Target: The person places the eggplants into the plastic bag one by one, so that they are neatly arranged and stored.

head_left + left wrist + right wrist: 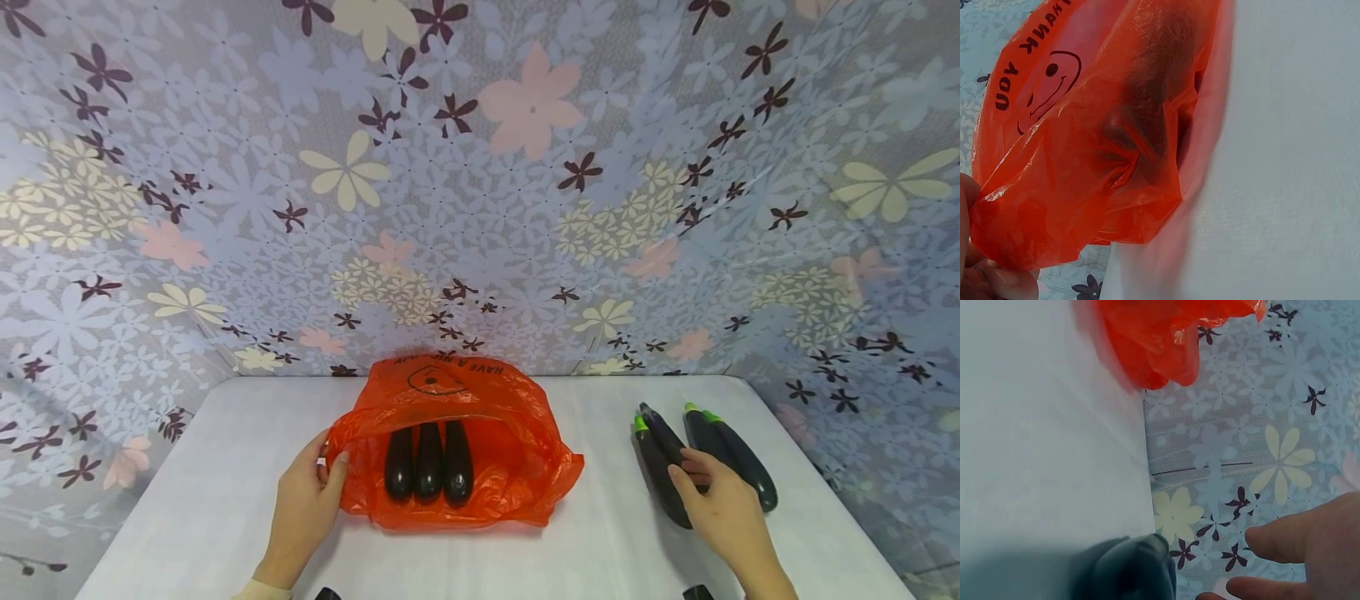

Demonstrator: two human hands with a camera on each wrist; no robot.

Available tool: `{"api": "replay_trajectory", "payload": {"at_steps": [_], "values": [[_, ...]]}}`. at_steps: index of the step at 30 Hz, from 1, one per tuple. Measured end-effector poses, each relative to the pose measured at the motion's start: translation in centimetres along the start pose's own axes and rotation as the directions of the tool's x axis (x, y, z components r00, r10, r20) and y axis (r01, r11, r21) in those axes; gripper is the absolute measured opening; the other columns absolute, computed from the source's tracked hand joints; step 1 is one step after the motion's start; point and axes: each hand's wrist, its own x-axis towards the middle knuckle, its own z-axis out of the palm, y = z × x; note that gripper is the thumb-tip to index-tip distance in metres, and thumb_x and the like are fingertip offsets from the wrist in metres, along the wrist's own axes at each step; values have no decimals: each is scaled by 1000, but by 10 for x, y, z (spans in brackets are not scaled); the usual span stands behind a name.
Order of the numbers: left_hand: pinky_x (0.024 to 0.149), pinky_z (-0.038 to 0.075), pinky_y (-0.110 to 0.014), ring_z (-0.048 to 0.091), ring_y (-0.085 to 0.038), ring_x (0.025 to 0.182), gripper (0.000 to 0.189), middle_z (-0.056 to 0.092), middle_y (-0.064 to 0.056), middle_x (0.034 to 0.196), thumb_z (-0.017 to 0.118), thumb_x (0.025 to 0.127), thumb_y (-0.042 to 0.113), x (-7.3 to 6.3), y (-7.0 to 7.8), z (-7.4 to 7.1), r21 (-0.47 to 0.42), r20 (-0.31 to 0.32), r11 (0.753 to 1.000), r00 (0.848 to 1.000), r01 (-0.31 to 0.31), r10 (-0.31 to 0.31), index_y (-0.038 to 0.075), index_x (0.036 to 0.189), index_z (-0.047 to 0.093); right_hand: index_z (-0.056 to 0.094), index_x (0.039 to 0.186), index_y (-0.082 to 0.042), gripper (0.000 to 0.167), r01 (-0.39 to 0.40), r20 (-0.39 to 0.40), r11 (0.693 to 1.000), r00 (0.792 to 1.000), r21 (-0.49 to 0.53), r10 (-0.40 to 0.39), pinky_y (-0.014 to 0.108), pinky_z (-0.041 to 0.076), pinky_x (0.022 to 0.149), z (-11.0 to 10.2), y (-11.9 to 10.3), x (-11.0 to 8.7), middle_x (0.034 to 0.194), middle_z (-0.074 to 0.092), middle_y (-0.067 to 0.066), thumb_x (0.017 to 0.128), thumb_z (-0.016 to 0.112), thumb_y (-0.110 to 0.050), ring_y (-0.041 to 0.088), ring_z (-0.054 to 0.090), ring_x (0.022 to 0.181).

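Note:
My left hand (303,500) pinches the left edge of a red plastic bag (525,467) between thumb and fingers. The bag lies on its side, mouth towards me, printed with a smiling face. Three dark eggplants (429,467) lie side by side inside it. On the right, my right hand (720,500) is over a dark-tipped eggplant (662,433), which overlaps a green-stemmed eggplant (660,479). My fingers partly cover its lower end. In the right wrist view the fingers are fairly straight, thumb (1279,537) apart from them, with a blurred eggplant (1129,572) nearby.
Two more eggplants (746,462) with green stems lie together to the right of my right hand. Everything stands on a white table (600,542). Flower-patterned cloth (480,208) rises behind the table and along both sides.

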Motion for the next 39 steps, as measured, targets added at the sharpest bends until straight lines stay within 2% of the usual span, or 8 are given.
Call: {"api": "replay_trajectory", "payload": {"at_steps": [10, 18, 26, 39], "values": [[50, 41, -23, 45, -12, 60, 42, 53, -6, 82, 62, 99, 15, 0, 1, -1, -14, 3, 1000, 1000, 9, -9, -5, 135, 55, 54, 131, 14, 56, -26, 22, 998, 999, -52, 28, 57, 51, 79, -1, 9, -6, 108, 68, 27, 100, 59, -32, 42, 66, 97], [51, 42, -23, 46, -13, 61, 42, 53, -7, 82, 62, 99, 15, 0, 1, -1, -14, 14, 1000, 1000, 26, -26, -4, 136, 55, 54, 128, 16, 54, -67, 9, 988, 998, -138, 69, 57, 51, 79, 7, 0, -11, 112, 64, 33, 96, 64, -26, 47, 64, 98], [51, 42, -23, 46, -12, 61, 41, 52, -6, 80, 62, 98, 14, 0, 1, -1, -12, 6, 1000, 1000, 16, -16, -4, 135, 56, 51, 130, 17, 59, -150, 57, 964, 984, -219, 166, 62, 48, 84, 13, -4, -11, 115, 61, 35, 95, 66, -30, 54, 58, 104], [50, 42, -23, 46, -11, 60, 42, 53, -5, 80, 63, 97, 13, 0, 3, -1, -1, -17, 1000, 1000, -11, 11, -6, 134, 56, 49, 130, 17, 63, -185, 172, 961, 960, -206, 222, 63, 48, 83, 20, 4, -6, 116, 61, 37, 98, 61, -36, 56, 59, 104]]}}
